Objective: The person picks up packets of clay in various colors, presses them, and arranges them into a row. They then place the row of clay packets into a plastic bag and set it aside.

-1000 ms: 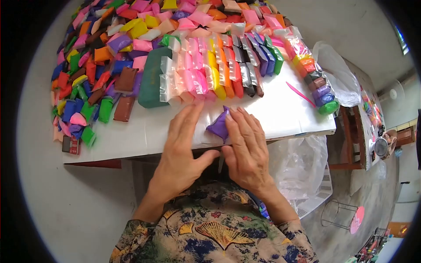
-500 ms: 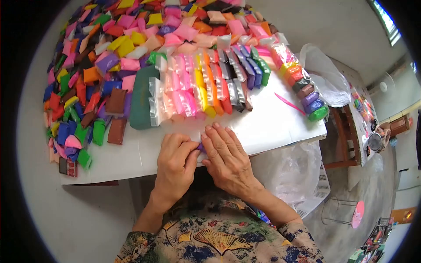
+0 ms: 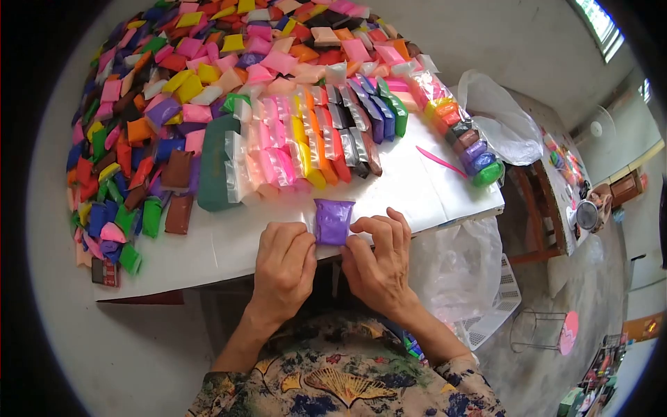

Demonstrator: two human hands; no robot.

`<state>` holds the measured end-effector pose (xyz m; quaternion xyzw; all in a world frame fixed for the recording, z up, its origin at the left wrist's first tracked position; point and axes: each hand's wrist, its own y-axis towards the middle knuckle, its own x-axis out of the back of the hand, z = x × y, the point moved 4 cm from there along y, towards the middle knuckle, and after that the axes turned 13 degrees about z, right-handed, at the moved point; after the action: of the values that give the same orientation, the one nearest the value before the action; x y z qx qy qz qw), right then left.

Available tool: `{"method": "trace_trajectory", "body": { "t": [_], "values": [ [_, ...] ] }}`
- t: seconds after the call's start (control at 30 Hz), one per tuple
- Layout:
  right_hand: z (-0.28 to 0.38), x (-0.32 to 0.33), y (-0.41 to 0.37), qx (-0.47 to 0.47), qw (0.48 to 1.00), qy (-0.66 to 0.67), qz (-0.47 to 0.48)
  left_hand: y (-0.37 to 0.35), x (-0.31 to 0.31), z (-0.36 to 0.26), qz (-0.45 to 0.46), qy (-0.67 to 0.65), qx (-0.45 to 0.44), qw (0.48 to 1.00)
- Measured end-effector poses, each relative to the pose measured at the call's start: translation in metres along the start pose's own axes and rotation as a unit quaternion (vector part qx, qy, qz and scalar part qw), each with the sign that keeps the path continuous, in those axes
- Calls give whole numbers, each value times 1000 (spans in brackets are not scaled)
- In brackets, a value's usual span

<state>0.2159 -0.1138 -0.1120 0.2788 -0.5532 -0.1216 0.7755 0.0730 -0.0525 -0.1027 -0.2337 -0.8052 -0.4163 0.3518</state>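
Observation:
A purple packet (image 3: 333, 221), looking like soft clay in clear wrap, is at the table's front edge with its broad face up. My left hand (image 3: 283, 267) is closed, its fingertips pinching the packet's lower left corner. At the lower right corner, my right hand (image 3: 381, 264) has thumb and index finger pinched on the packet, the other fingers bent. Just beyond are overlapping rows of similar packets, among them a yellow packet (image 3: 303, 149), a red packet (image 3: 338, 156) and a green packet (image 3: 393, 111). They lean beside a dark green block (image 3: 217, 167).
A large heap of coloured packets (image 3: 187, 87) covers the table's back and left. A pink strip (image 3: 441, 160) lies on the white tabletop (image 3: 417, 187) at right, near a long clear bag of coloured packets (image 3: 462, 135). A plastic bag (image 3: 455, 267) and a stool (image 3: 568, 332) are below.
The purple packet was mostly hidden under my right hand; now its broad face shows. My right hand has drawn back from lying flat over it to pinching its corner. The view shifted slightly.

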Motion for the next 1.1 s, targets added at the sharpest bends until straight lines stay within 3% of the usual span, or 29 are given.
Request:
{"method": "trace_trajectory", "body": {
  "t": [0.23,0.33,0.5,0.63,0.73,0.77,0.87,1.0,1.1],
  "values": [
    [0,5,-7,-59,997,39,24,-3,-12,-13,-55,20,-23,998],
    [-8,20,-8,-130,976,170,32,3,-12,-27,-86,27,-87,992],
    [-12,53,1,-187,968,167,21,26,-19,-42,-102,32,-168,980],
    [-48,48,0,-263,888,375,42,43,-31,-39,-95,-58,-189,976],
    [-67,41,16,-222,837,499,-31,55,-36,-40,-38,-108,-158,981],
    [-76,41,19,-218,845,489,-7,58,-38,-39,-19,-114,-152,982],
    [-98,45,41,-175,945,264,87,64,-41,-37,-16,-83,-118,989],
    [-121,32,61,-139,975,135,104,56,-51,-26,-5,-112,-92,989],
    [-129,18,69,-126,976,121,133,50,-57,-22,9,-115,-86,990]
  ]
}}
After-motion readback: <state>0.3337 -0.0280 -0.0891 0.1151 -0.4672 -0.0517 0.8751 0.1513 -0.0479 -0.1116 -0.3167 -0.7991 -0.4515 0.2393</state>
